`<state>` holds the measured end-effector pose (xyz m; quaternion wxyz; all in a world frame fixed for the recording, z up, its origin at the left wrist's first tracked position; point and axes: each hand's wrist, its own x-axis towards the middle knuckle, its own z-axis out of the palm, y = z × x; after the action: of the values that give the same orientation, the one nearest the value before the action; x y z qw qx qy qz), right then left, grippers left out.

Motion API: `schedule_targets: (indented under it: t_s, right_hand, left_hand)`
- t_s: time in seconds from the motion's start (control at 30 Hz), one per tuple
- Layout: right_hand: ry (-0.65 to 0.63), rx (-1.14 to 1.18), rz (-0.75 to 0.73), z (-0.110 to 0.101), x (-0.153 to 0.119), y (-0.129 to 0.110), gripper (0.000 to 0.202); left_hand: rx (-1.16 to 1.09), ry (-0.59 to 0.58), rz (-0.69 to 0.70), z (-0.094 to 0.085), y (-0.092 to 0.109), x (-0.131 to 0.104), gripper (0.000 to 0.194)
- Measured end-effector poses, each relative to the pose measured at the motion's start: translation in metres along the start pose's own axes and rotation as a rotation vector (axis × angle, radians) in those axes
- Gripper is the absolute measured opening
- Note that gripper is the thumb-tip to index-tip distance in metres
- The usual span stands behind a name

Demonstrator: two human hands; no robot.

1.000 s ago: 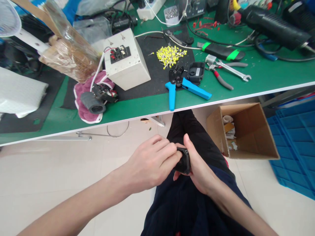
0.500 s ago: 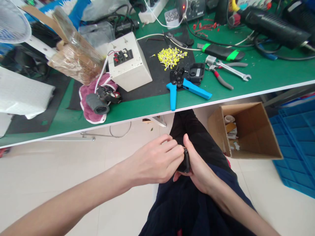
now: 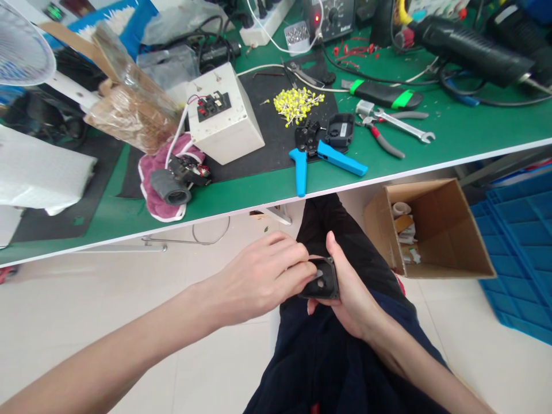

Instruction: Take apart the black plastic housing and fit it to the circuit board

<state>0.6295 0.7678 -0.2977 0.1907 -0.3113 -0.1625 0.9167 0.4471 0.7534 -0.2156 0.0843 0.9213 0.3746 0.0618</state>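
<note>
Hands are met over the lap, just below the near edge of the green-topped workbench (image 3: 474, 135). A small black moulded plastic housing (image 3: 322, 280), squarish with rounded corners and an open hollow face, is cradled in the right hand (image 3: 351, 293), whose thumb is laid up along its far side and whose fingers are curled beneath. The left hand (image 3: 263, 279) is closed to a pinch, its fingertips (image 3: 311, 270) pressed on the housing's near rim. The part is judged light, stiff and somewhat smooth, with thin walls that could crack if squeezed hard; it is best gripped across the outer edges, as it is held now. A second black housing of similar shape (image 3: 340, 130) is seen on the workbench beside the blue-handled crimping pliers (image 3: 317, 156). No brand or writing can be read; the lettering on the far equipment is too small.
</note>
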Motion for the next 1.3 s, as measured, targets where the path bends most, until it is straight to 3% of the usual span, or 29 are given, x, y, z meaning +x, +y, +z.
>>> schedule_targets:
  t_s: [0.13, 0.27, 0.6, 0.87, 1.1, 1.3]
  right_hand:
    - [0.005, -0.015, -0.025, 0.000, -0.002, -0.007, 0.076]
    - [0.023, -0.091, -0.044, 0.004, -0.002, -0.007, 0.076]
    - [0.062, -0.160, -0.057, 0.002, -0.003, 0.000, 0.074]
    - [0.119, -0.091, -0.045, 0.006, -0.003, 0.003, 0.065]
    - [0.089, -0.048, -0.041, 0.008, -0.002, 0.004, 0.063]
    - [0.069, -0.044, -0.047, 0.010, 0.000, 0.002, 0.063]
  left_hand:
    - [-0.056, 0.102, -0.125, 0.007, 0.004, -0.003, 0.018]
    - [-0.057, 0.108, -0.147, 0.010, 0.010, -0.001, 0.016]
    - [0.061, 0.008, -0.039, 0.005, 0.013, 0.007, 0.012]
    - [0.266, -0.020, 0.132, 0.003, 0.010, 0.014, 0.020]
    - [0.218, -0.067, 0.152, -0.003, 0.008, 0.017, 0.019]
    - [0.085, -0.147, 0.089, -0.004, 0.006, 0.013, 0.019]
